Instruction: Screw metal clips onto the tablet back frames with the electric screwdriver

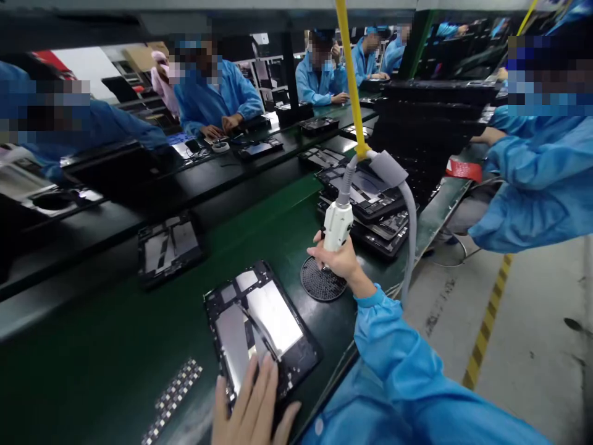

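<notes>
An open tablet-like device (282,315) lies on the green bench in front of me, its inner metal plates and a dark flex strip showing. My left hand (252,402) rests with spread fingers at its near edge, holding nothing. To the right, my right hand (340,256) is wrapped round a white electric screwdriver (338,224), held upright and hanging from a grey hose and yellow cord. The tool's lower end is over a round black perforated dish (323,285); its tip is hidden. A strip of small black-and-white parts (178,392) lies left of my left hand.
Behind my right hand is a stack of open devices (386,232), with tall black trays (430,117) beyond. Another open device (169,247) lies at the left. A grey hose (411,247) hangs beside my right forearm. People in blue coats sit across the bench and at the right.
</notes>
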`<control>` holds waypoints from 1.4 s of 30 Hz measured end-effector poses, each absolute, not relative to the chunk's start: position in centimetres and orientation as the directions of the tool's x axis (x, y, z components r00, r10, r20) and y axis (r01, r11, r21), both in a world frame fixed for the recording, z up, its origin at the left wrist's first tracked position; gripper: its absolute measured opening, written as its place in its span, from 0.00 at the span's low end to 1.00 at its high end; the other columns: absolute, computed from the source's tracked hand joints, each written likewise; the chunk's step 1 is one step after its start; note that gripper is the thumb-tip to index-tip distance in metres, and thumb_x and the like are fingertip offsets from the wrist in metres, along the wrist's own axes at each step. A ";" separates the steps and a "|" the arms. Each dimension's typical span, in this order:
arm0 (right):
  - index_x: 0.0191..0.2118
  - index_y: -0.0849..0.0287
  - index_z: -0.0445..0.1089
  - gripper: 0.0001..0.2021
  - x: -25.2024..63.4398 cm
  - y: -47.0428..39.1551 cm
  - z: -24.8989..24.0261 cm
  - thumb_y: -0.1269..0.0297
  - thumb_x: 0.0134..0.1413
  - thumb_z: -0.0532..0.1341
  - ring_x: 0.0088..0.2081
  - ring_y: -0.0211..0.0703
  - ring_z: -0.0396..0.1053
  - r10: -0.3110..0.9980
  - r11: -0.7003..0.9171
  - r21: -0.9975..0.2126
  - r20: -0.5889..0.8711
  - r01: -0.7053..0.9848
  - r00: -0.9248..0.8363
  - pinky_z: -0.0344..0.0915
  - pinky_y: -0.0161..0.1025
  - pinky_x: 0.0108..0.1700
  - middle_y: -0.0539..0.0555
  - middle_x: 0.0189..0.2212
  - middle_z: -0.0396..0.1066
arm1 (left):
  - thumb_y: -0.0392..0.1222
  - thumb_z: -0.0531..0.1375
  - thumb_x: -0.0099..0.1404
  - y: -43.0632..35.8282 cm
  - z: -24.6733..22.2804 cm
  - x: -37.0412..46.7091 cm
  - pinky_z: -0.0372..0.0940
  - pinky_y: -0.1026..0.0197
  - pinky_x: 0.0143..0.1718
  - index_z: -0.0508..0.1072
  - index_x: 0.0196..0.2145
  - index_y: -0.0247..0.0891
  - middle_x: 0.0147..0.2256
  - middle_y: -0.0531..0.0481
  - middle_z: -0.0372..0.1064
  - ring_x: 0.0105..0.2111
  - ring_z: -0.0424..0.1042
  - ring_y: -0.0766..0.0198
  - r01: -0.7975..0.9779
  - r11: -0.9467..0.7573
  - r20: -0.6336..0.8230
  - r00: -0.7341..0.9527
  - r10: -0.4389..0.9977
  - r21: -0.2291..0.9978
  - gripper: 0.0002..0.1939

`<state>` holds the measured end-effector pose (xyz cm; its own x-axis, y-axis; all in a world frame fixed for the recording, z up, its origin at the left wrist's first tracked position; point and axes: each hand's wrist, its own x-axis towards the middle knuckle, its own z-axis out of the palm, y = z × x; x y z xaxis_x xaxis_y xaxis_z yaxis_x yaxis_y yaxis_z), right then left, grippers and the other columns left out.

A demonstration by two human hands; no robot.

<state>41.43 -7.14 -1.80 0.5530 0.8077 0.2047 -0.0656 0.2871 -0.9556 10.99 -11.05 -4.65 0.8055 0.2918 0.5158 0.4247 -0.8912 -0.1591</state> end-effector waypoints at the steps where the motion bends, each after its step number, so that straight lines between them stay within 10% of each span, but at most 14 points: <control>1: 0.30 0.58 0.66 0.13 41.4 -7.2 -2.0 0.62 0.38 0.69 0.12 0.34 0.60 0.806 0.288 -0.955 0.205 -0.065 0.554 0.61 0.34 0.19 0.42 0.10 0.63 | 0.46 0.59 0.65 -11.3 -4.7 12.0 0.41 0.38 0.66 0.58 0.64 0.30 0.54 0.37 0.70 0.55 0.68 0.45 0.421 -0.892 0.490 0.820 0.296 -0.166 0.33; 10: 0.29 0.58 0.65 0.12 40.7 -6.7 -2.4 0.62 0.38 0.68 0.12 0.35 0.60 0.799 0.256 -0.966 0.190 -0.036 0.571 0.61 0.35 0.19 0.42 0.09 0.62 | 0.43 0.55 0.68 -10.6 -4.6 18.6 0.28 0.32 0.66 0.71 0.52 0.29 0.54 0.38 0.70 0.57 0.66 0.43 0.422 -0.897 0.391 0.853 0.344 -0.132 0.19; 16: 0.29 0.59 0.66 0.11 40.6 -6.3 -3.0 0.64 0.37 0.68 0.12 0.34 0.61 0.812 0.207 -0.978 0.161 -0.019 0.561 0.60 0.33 0.18 0.42 0.10 0.63 | 0.25 0.51 0.65 -9.7 -2.4 16.5 0.50 0.42 0.66 0.64 0.60 0.40 0.44 0.47 0.77 0.47 0.75 0.58 0.260 -0.956 0.582 0.760 0.290 0.137 0.27; 21: 0.28 0.59 0.67 0.10 40.6 -6.2 -3.0 0.64 0.39 0.68 0.14 0.35 0.63 0.814 0.205 -0.978 0.198 0.048 0.546 0.62 0.34 0.20 0.42 0.11 0.63 | 0.34 0.57 0.64 -8.8 -0.1 12.8 0.70 0.48 0.53 0.65 0.60 0.53 0.40 0.53 0.78 0.40 0.77 0.57 0.484 -0.826 0.573 0.603 0.555 0.290 0.28; 26: 0.34 0.60 0.71 0.12 40.3 -6.7 -2.3 0.64 0.40 0.69 0.14 0.35 0.62 0.804 0.249 -0.965 0.252 0.080 0.538 0.62 0.35 0.20 0.43 0.12 0.64 | 0.51 0.58 0.61 -6.9 -0.2 9.2 0.69 0.63 0.20 0.80 0.37 0.51 0.39 0.50 0.76 0.35 0.76 0.56 0.655 -0.537 0.390 0.374 0.842 0.532 0.11; 34: 0.44 0.59 0.68 0.16 34.7 -6.8 2.2 0.68 0.47 0.67 0.12 0.35 0.61 0.812 0.473 -0.879 0.410 -0.055 0.416 0.61 0.36 0.18 0.41 0.13 0.66 | 0.55 0.65 0.50 -3.6 -3.1 8.8 0.70 0.62 0.27 0.75 0.29 0.35 0.23 0.47 0.75 0.25 0.75 0.60 0.396 0.119 -0.190 0.147 0.971 0.911 0.19; 42: 0.43 0.58 0.68 0.16 26.8 -4.5 3.2 0.66 0.46 0.68 0.14 0.35 0.62 0.923 0.374 -0.912 0.350 -0.167 0.159 0.61 0.36 0.19 0.42 0.14 0.66 | 0.49 0.63 0.53 -0.8 -4.7 10.4 0.63 0.66 0.24 0.75 0.27 0.36 0.23 0.50 0.72 0.25 0.70 0.64 0.379 0.049 -0.127 0.184 0.975 0.924 0.12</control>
<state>26.85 -4.53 3.24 0.1588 0.9232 0.3499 -0.1666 0.3744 -0.9122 10.42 -0.83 -4.68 0.1840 0.9746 -0.1274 0.3793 0.0492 0.9240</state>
